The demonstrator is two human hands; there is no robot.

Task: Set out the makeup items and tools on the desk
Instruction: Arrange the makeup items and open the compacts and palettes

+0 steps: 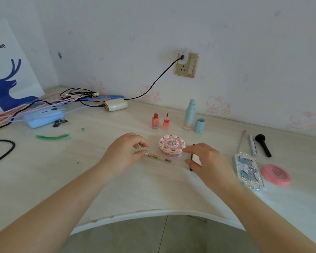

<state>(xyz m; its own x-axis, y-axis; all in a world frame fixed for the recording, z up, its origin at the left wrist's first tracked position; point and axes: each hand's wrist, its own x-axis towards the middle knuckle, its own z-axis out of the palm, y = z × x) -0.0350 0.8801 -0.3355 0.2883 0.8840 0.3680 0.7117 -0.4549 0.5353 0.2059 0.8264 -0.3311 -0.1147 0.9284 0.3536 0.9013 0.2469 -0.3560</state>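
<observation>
My left hand (125,152) pinches the near end of a thin clear tube with yellow contents (159,157) that lies on the desk (135,189). My right hand (207,161) hovers with spread fingers over a flat black-edged item (194,159), thumb and forefinger beside it; whether it grips it is unclear. Between the hands sits a round pink cake-shaped compact (171,146). Behind stand a red lip gloss bottle (155,121), its applicator (166,122), a mint pump bottle (189,115) and its cap (199,125).
At right lie a silver ornate palette (248,170), a pink round compact (275,174), a black brush (263,145), a pen-like stick (252,145) and a thin stick (241,141). Cables, a blue power bank (44,118) and a white charger (115,105) crowd the back left.
</observation>
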